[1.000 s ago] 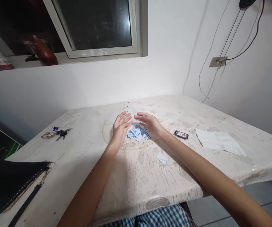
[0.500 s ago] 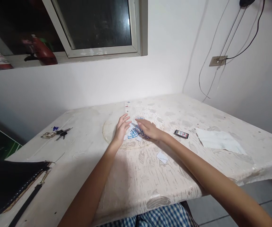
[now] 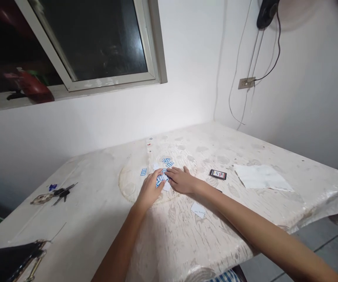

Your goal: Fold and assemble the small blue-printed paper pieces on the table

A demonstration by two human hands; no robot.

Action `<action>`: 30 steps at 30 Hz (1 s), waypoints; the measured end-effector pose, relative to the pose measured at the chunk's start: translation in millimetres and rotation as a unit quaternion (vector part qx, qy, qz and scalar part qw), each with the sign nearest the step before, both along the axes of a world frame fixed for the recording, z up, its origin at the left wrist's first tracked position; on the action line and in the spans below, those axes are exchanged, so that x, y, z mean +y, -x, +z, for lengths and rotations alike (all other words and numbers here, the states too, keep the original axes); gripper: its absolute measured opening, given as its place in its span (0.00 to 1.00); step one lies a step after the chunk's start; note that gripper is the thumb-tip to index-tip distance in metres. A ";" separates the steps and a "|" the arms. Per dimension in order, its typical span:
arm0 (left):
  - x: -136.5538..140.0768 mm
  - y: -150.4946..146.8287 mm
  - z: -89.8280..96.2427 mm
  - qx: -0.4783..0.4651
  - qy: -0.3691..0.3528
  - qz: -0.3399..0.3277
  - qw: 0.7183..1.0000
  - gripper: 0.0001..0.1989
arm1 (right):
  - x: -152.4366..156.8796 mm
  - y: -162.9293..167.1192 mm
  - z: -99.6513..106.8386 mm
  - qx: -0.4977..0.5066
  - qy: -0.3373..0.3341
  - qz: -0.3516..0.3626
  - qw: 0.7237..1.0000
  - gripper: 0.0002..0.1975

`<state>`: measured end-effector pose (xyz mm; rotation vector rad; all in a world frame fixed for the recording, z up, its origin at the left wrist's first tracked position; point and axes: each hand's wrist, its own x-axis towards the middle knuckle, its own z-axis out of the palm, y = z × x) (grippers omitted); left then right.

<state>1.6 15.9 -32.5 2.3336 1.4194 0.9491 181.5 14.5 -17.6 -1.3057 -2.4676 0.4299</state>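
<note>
Small white paper pieces with blue borders (image 3: 161, 178) lie in a loose pile on the table. My left hand (image 3: 150, 187) rests against the pile's left side, fingers stretched out. From the right, my right hand (image 3: 182, 180) lies low over the pile, fingers extended and palm down, partly covering it. A blue-bordered piece (image 3: 143, 171) lies apart to the left of the pile, and several more pieces (image 3: 166, 160) lie beyond the fingertips. Nearer to me, below my right wrist, is a white slip with faint writing (image 3: 197, 210).
The table (image 3: 98, 176) has a patterned, glossy cover. On its right lie a small dark-framed rectangular item (image 3: 218, 174) and a white cloth or paper (image 3: 263, 177). Keys (image 3: 62, 192) lie on the left, and a black pouch (image 3: 9, 256) is at the near left.
Both hands have come down and closer together around the paper pieces, which are now more bunched, with some lying apart. The camera view has shifted.
</note>
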 end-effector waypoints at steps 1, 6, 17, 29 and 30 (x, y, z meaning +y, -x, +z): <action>1.2 0.9 0.0 0.002 -0.006 0.007 1.000 0.20 | -0.9 -0.7 1.0 0.003 -0.005 0.004 1.000 0.24; 0.4 7.8 7.2 0.037 -0.007 0.018 0.999 0.17 | -5.2 -4.6 6.1 0.008 -0.015 0.015 1.000 0.23; -7.9 14.8 17.0 0.181 -0.098 -0.046 0.977 0.13 | -18.8 -1.1 13.0 -0.032 -0.105 0.001 0.994 0.15; 0.1 15.4 5.9 0.133 -0.055 0.022 0.989 0.15 | -23.0 5.7 10.8 -0.117 -0.160 -0.022 0.980 0.15; 2.3 14.7 5.8 0.130 -0.055 0.022 0.990 0.14 | -23.8 7.4 7.7 -0.129 -0.171 -0.025 0.976 0.17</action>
